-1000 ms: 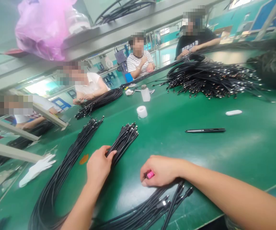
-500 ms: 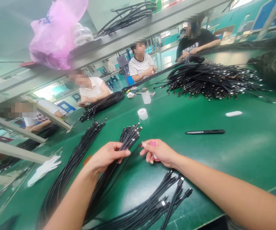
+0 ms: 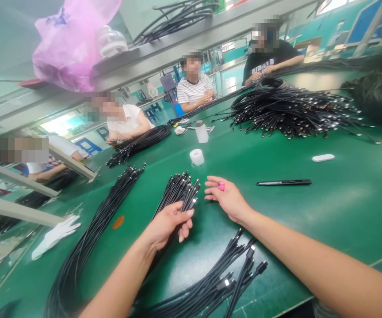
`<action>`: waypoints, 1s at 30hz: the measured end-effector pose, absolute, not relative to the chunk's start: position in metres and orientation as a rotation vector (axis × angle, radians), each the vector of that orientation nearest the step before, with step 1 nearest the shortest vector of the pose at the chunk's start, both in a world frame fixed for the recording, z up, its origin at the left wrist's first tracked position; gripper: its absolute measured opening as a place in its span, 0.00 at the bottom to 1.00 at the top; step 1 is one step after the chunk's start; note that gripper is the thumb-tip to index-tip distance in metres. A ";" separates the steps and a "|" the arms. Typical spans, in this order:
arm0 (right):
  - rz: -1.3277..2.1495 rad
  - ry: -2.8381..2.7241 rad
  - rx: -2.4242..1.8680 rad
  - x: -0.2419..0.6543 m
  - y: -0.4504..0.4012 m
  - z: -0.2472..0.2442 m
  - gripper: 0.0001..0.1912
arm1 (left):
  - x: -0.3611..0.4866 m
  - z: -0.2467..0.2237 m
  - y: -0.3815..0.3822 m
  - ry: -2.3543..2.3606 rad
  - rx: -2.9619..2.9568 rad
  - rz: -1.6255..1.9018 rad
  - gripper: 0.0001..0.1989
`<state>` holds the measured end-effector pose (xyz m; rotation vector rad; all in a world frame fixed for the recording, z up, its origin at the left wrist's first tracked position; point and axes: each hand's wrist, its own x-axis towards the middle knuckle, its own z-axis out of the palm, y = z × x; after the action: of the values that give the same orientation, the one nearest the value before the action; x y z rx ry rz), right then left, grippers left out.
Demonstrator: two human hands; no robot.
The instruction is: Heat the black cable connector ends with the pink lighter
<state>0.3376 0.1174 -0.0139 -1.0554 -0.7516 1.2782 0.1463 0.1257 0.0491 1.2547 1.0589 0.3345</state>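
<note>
1. Head view: the left hand (image 3: 167, 226) gripped a bundle of thin black cables (image 3: 177, 193) over the green workbench (image 3: 310, 221).
2. The right hand (image 3: 226, 199) was open nearby.
3. The cables looked light and limp, probably best held near their gathered plug ends.

The left hand (image 3: 167, 227) curls; the right hand (image 3: 226, 198) spreads open.

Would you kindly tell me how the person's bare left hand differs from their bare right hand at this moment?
The left hand grips a bundle of black cables in a curled grasp, while the right hand holds no cable and is spread open. The right hand carries a small pink item on a finger; the left shows none. Both are bare, above the green workbench.
</note>
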 end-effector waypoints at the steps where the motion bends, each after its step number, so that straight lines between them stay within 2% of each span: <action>1: 1.246 -0.819 -1.037 0.339 0.117 -0.014 0.27 | 0.147 0.047 0.121 1.032 1.211 0.323 0.18; 6: 1.111 -1.412 -0.971 0.337 0.104 -0.009 0.36 | 0.153 0.031 0.097 0.977 1.065 0.274 0.15; 13: 1.094 -1.764 -1.058 0.330 0.088 -0.003 0.35 | 0.160 0.020 0.086 0.953 0.983 0.337 0.12; 19: 1.323 -1.575 -0.917 0.335 0.093 0.000 0.33 | 0.151 0.019 0.087 0.910 0.995 0.389 0.10; 25: 1.410 -1.063 -0.965 0.326 0.095 -0.004 0.21 | 0.141 0.018 0.088 0.919 0.892 0.617 0.10; 30: 1.579 -1.092 -1.046 0.317 0.087 -0.006 0.17 | 0.138 0.016 0.090 0.935 0.855 0.685 0.13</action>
<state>0.3171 0.0866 -0.0058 -1.0460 -1.0922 1.5794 0.1380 0.0899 0.0164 0.8549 0.9347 0.6851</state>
